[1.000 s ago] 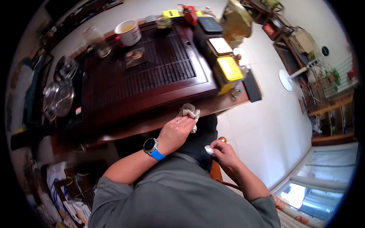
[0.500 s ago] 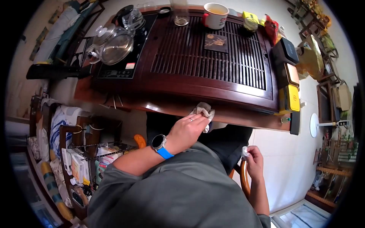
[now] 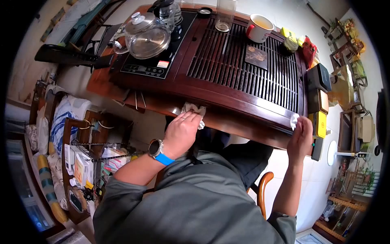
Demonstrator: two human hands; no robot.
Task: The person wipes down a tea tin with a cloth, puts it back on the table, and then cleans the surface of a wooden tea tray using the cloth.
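Note:
My left hand [image 3: 183, 132], with a watch [image 3: 155, 149] on a blue strap at the wrist, presses a crumpled beige cloth [image 3: 194, 108] against the front edge of the wooden table [image 3: 231, 124]. Its fingers are bunched over the cloth. At the table's right front corner, my right hand [image 3: 300, 136] pinches a small crumpled white tissue [image 3: 294, 120] beside the slatted tea tray [image 3: 260, 101]. Part of that tissue is hidden behind the fingers.
A glass teapot [image 3: 148, 40] stands on the black induction cooktop [image 3: 142, 70] at the left. On the tray are a tall glass [image 3: 224, 18], a mug [image 3: 260, 28] of yellowish liquid and a dark square coaster [image 3: 256, 57]. Boxes [image 3: 319, 124] line the right side.
My left hand and the cloth have slid left along the table edge. My right hand has risen from beside the chair to the table's right front corner with the tissue. The view has shifted.

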